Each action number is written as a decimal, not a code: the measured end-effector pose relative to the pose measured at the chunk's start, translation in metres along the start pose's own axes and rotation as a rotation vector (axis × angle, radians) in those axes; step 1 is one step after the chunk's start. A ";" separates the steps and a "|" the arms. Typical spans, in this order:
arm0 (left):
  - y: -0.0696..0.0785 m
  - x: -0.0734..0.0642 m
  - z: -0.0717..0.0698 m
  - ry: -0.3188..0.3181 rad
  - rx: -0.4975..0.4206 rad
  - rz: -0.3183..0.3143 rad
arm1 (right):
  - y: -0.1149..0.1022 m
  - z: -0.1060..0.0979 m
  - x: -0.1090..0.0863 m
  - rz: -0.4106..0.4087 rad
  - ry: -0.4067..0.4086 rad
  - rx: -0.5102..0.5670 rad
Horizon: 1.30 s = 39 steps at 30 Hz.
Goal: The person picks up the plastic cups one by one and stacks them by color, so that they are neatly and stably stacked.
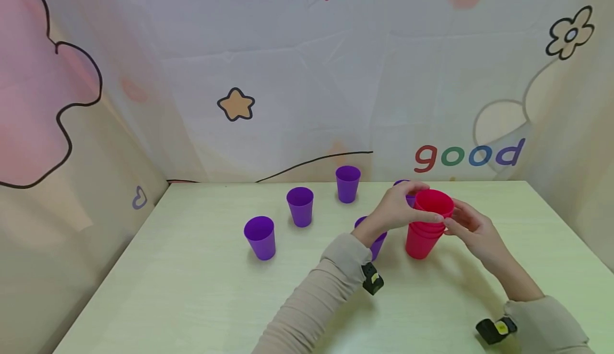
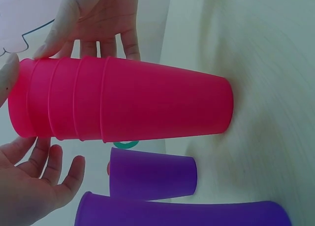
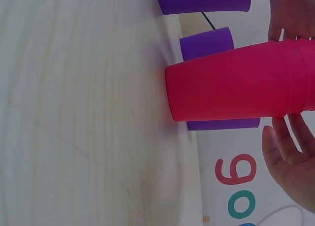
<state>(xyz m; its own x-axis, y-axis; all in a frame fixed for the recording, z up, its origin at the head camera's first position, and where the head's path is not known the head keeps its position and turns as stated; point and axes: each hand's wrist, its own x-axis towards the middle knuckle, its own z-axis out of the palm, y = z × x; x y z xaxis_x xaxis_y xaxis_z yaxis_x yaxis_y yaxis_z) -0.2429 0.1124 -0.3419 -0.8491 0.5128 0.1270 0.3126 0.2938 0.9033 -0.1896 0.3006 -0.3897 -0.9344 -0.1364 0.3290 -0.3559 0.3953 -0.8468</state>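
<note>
A stack of nested red cups (image 1: pixel 421 244) stands upright on the table, toward the right side. My left hand (image 1: pixel 408 207) holds its upper part from the left, with the thumb across the near side and the fingers round behind. From the right, my right hand (image 1: pixel 477 234) holds it close below the rim, thumb in front and fingers at the back. Seen side-on in the left wrist view, the stack (image 2: pixel 167 100) shows several rims one above another. In the right wrist view its lower end (image 3: pixel 221 85) is at the tabletop.
Several purple cups stand upright to the left: a near-left one (image 1: pixel 261 239), one behind it (image 1: pixel 301 207) and one farther back (image 1: pixel 347 185). Another purple cup (image 1: pixel 377 244) is partly behind my left wrist. A printed cloth (image 1: pixel 297 77) hangs behind the table.
</note>
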 end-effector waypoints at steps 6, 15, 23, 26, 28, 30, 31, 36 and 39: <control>0.000 -0.002 -0.003 0.000 0.047 0.024 | -0.001 0.001 0.001 -0.001 -0.006 0.001; 0.001 -0.017 -0.025 -0.002 0.086 0.106 | 0.001 0.000 0.001 -0.013 -0.014 0.029; 0.000 -0.037 -0.047 0.011 0.111 0.192 | 0.002 -0.001 0.001 -0.008 -0.012 0.025; 0.000 -0.045 -0.052 0.019 0.123 0.217 | 0.002 -0.001 0.001 0.005 -0.009 0.018; 0.000 -0.051 -0.055 0.028 0.123 0.233 | 0.002 -0.002 0.000 0.010 -0.007 0.014; 0.000 -0.055 -0.059 0.036 0.126 0.248 | 0.002 -0.002 0.000 0.010 -0.007 0.018; 0.000 -0.057 -0.061 0.040 0.126 0.254 | 0.002 -0.002 0.000 0.009 -0.008 0.020; -0.005 -0.066 -0.069 0.049 0.138 0.260 | 0.002 -0.001 0.000 0.006 -0.006 0.021; -0.009 -0.071 -0.074 0.057 0.152 0.257 | 0.002 0.000 0.000 0.008 -0.006 0.014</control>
<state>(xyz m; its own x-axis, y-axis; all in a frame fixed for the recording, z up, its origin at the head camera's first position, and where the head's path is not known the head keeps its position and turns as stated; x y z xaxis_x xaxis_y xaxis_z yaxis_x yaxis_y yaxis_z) -0.2165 0.0136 -0.3294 -0.7548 0.5414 0.3703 0.5769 0.2792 0.7676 -0.1907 0.3016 -0.3910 -0.9373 -0.1384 0.3199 -0.3485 0.3837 -0.8552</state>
